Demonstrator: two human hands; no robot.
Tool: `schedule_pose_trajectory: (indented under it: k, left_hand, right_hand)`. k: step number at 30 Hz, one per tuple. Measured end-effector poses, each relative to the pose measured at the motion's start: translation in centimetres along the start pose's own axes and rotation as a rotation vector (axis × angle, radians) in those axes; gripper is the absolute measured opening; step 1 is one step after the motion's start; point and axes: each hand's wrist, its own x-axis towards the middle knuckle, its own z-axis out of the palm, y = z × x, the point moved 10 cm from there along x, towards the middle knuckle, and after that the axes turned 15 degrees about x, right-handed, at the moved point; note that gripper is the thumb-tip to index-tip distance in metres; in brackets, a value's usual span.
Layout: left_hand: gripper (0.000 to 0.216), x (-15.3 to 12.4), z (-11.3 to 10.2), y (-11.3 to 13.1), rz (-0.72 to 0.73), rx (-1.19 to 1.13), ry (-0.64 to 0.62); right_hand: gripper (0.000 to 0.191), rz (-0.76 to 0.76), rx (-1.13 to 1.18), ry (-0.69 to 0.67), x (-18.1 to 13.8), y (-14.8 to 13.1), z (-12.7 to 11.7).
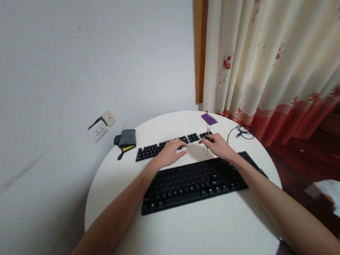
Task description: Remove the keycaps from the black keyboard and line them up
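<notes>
My left hand (pixel 171 152) is over the table with thumb and fingers apart, holding nothing. It is beside rows of loose black keycaps (pixel 148 151) laid out behind the keyboard. My right hand (pixel 216 144) pinches a thin wire keycap puller (pixel 208 131), whose wire ends stick out above and below the fingers. Whether a keycap sits in the wires is too small to tell. In front of both hands lies a black keyboard (pixel 191 183). Its front row has keys, while the area behind looks bare of caps in many places. My right forearm covers part of its right side.
All this is on a round white table (pixel 177 232). A grey pouch (pixel 127 138) is at the left edge, a purple card (pixel 209 119) at the back, and a coiled black cable (pixel 244 132) at the right. A wall socket (pixel 97 130) and a curtain (pixel 270 58) are beyond.
</notes>
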Motion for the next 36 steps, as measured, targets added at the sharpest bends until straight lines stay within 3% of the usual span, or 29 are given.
schedule_pose_trajectory:
  k: [4,8,11,21,36]
  left_hand:
    - [0.021,-2.0,-0.3,6.0,0.162,-0.129,-0.133]
    - [0.024,-3.5,-0.2,11.4,0.205,-0.083,-0.125]
    - [0.027,-3.8,1.1,13.3,0.191,-0.049,-0.098]
    - [0.021,-2.6,4.1,12.8,0.038,-0.002,-0.062]
    - [0.016,-2.8,4.3,13.9,0.021,0.073,-0.031]
  right_hand:
    - [0.028,-0.024,0.035,0.03,0.3,0.2,-0.5]
    - [0.028,-0.054,0.135,0.07,0.5,0.8,-0.7]
    - [0.03,-0.022,0.15,0.098,0.7,1.7,-0.8]
    - [0.032,-0.011,0.11,0.068,0.5,1.6,-0.1]
    - [0.033,-0.023,0.072,0.047,0.3,1.1,0.3]
